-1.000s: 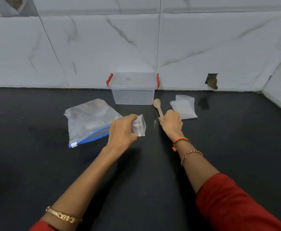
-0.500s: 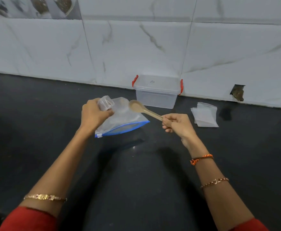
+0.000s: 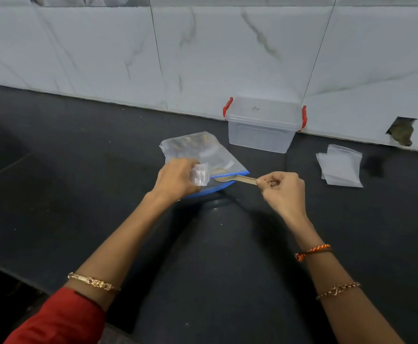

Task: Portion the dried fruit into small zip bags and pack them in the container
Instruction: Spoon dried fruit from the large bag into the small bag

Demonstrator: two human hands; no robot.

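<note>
Right hand [image 3: 282, 188] pinches spoon [image 3: 237, 179] handle, long axis pointing left, bowl at big fruit bag [image 3: 203, 155] mouth. Left hand [image 3: 175, 178] grips small bag [image 3: 199, 174] just beside. Container [image 3: 262, 127] behind on table [image 3: 79, 194].

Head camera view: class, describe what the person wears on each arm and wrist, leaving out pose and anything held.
Both arms are bare from the wrist up to red sleeves. The left arm carries one ornate gold bangle with a small dark red stone. The right arm carries two pieces: an orange and dark braided thread band near the wrist, and a thin gold chain bracelet further up.
</note>
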